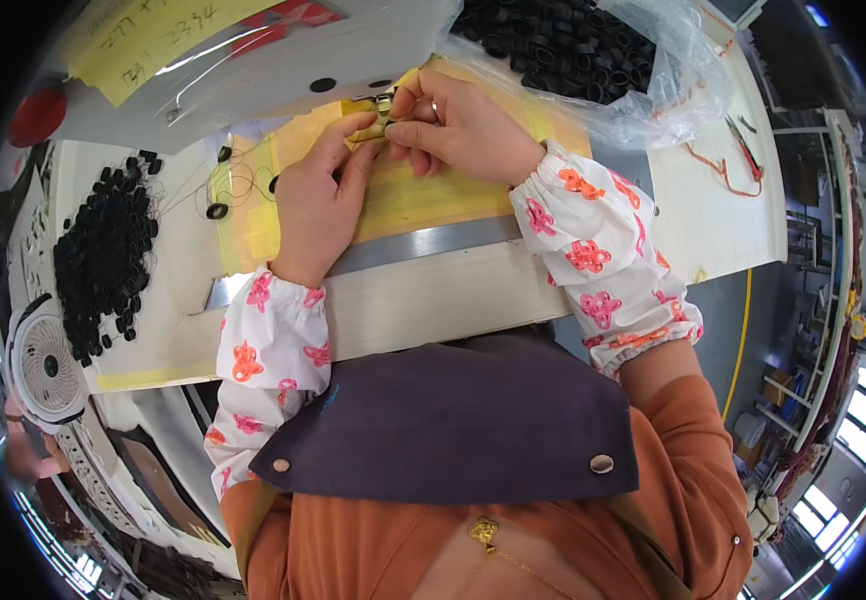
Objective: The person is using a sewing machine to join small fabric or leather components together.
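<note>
Two hands [321, 197] near machine [253, 85]; handwritten yellow note [148, 45].

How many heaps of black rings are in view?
2: a loose heap on the left of the bench, and another heap in the clear plastic bag, upper right. Any behind the grey machine would be hidden.

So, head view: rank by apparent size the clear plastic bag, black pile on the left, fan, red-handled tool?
1. Clear plastic bag
2. Black pile
3. Fan
4. Red-handled tool

Apparent size only; distances differ.
</note>
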### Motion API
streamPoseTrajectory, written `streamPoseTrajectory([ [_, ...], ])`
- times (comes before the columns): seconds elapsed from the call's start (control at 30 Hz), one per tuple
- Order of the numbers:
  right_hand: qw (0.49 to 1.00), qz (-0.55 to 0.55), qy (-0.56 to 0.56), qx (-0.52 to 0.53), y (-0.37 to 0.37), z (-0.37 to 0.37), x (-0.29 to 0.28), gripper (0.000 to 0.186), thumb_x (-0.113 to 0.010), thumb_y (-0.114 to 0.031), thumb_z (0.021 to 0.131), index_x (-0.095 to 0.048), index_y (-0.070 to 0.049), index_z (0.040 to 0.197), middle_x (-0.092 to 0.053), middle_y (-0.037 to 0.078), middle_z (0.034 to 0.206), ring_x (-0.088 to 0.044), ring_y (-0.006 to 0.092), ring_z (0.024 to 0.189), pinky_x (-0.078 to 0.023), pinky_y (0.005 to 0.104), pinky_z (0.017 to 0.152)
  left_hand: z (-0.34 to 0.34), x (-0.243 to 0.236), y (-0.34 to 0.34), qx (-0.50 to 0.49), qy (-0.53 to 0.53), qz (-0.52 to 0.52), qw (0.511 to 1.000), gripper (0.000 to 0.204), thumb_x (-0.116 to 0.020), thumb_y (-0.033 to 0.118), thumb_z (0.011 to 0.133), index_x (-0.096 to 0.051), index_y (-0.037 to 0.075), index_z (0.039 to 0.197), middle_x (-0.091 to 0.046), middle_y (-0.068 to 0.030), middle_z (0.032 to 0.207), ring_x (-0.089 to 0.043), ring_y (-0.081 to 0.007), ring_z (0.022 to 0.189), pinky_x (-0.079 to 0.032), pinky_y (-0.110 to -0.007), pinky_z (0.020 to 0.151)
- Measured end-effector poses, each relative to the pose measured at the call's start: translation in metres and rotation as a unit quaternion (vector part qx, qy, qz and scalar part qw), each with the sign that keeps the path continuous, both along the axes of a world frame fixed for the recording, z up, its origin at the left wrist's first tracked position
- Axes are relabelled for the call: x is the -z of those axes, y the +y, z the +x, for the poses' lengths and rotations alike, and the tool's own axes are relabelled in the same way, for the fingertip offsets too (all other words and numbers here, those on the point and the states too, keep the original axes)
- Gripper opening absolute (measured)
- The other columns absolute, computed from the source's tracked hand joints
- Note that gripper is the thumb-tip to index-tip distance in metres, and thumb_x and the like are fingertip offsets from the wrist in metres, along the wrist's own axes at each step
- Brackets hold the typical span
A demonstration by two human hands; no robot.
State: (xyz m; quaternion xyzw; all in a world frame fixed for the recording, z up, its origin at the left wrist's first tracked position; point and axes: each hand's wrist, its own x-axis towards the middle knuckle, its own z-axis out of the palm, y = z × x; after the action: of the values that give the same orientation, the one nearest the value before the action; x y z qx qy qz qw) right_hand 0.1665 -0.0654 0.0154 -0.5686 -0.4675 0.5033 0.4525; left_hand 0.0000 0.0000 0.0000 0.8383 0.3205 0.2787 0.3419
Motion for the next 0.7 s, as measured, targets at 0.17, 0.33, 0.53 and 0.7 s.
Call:
streamPoseTrajectory([
  [0.17,0.998,-0.029,0.018,-0.06,0.01,0.006,-0.002,0.015,-0.055,-0.013,0.085,-0.044,-0.002,0.086,-0.059,0.006,0.071,-0.055,0.0088,0.056,-0.043,0.0201,0.048,0.002,-0.005,0.006,0.016,-0.001,-0.041,0.999,0.021,-0.062,0.016,0.078,-0.062,0.012,0.098,-0.047,-0.0049,0.05,-0.043,-0.0128,0.043,-0.035,-0.024,0.044],
  [0.33,0.999,-0.036,-0.022,-0.026,0.009,-0.001,-0.003,0.016,-0.057,-0.013,0.083,-0.047,-0.001,0.087,-0.058,0.006,0.068,-0.055,0.0088,0.057,-0.043,0.0207,0.049,0.004,-0.003,0.012,0.01,0.03,-0.044,0.999,0.018,-0.061,0.02,0.078,-0.063,0.011,0.093,-0.051,-0.0061,0.052,-0.048,-0.0148,0.044,-0.037,-0.025,0.045],
  [0.53,0.9,0.252,-0.324,0.151,0.012,-0.009,0.029,0.012,-0.063,-0.007,0.074,-0.057,0.001,0.079,-0.059,0.01,0.067,-0.057,0.0185,0.057,-0.045,0.0271,0.051,0.014,0.0,0.026,0.002,0.081,0.048,0.996,0.019,-0.059,0.027,0.079,-0.065,0.011,0.087,-0.057,-0.0084,0.056,-0.053,-0.0218,0.047,-0.039,-0.03,0.046],
  [0.7,0.878,0.259,-0.354,0.191,0.015,-0.01,0.032,0.009,-0.063,-0.004,0.071,-0.059,0.002,0.077,-0.061,0.013,0.07,-0.058,0.0256,0.059,-0.046,0.0293,0.054,0.021,-0.002,0.027,-0.021,0.097,0.043,0.994,0.024,-0.057,0.033,0.079,-0.067,0.01,0.08,-0.056,-0.0086,0.054,-0.052,-0.0242,0.047,-0.039,-0.033,0.046],
])
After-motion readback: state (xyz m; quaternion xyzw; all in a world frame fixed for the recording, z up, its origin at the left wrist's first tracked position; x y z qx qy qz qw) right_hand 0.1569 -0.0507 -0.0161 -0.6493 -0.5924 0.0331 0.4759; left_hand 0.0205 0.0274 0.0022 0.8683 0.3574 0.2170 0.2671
